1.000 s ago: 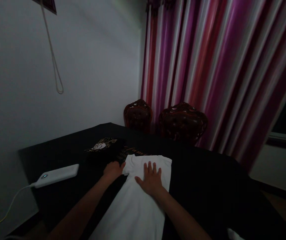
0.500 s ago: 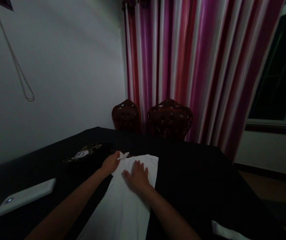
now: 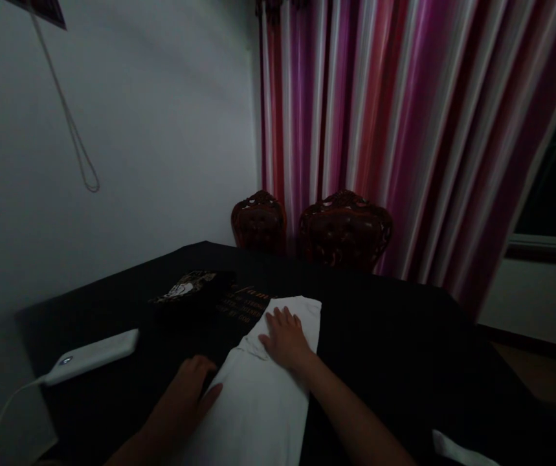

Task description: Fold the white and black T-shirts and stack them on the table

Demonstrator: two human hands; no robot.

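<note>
A white cloth garment [image 3: 253, 401], folded into a long strip, lies on the black tablecloth and runs toward me. My right hand [image 3: 285, 338] rests flat on its upper part, fingers stretched out. Beside the left edge of the strip is my left hand [image 3: 190, 388], thumb and fingers apart, with the thumb at the fabric's edge. Small creases show in the garment just left of my right hand. The near end of the cloth runs out of view at the bottom.
A white power bank [image 3: 92, 357] with a cable lies on the left of the table [image 3: 379, 362]. Behind it is a dark patterned item [image 3: 188, 288]. Another white piece [image 3: 457, 450] lies at the lower right. Two carved chairs [image 3: 345, 230] stand beyond the far edge.
My left hand has let go of the garment's upper left corner and come back toward me along its left edge. That corner now lies flat. The view has turned slightly left.
</note>
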